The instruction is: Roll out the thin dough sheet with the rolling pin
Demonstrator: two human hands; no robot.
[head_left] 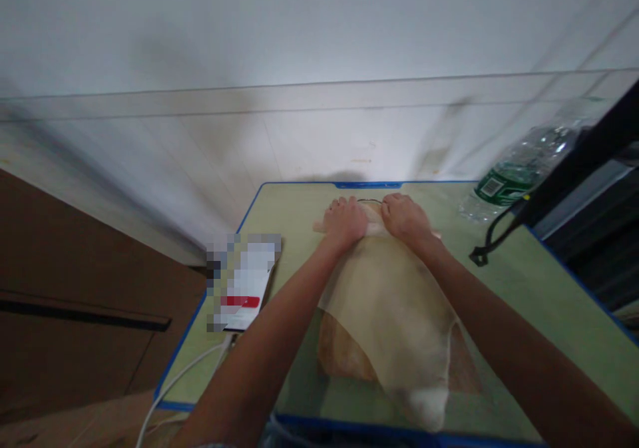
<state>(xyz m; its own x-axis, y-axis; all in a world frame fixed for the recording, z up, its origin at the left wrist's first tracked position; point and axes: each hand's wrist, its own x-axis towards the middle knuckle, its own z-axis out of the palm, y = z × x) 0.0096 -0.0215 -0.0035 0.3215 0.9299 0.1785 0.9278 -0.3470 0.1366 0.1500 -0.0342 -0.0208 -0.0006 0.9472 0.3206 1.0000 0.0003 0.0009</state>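
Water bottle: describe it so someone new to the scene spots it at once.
Start at the green table with the blue rim. At its far right corner, beyond the right hand, lies the water bottle. It is the only clear plastic thing there, tilted on its side, with a green barcode label.

left hand [344, 222], right hand [405, 218], side by side, palms down

A green table [539, 301] with a blue rim carries everything. Under both hands lies a thin beige sheet [394, 308], stretching back toward the person over a brown board [339, 355] – its far end is rolled beneath the palms. Left of the left hand lies a white device [247, 288] with a white cable [184, 375]. Right of the right hand – well apart – lie 1 clear bottle [519, 172] and a black strap [492, 235].
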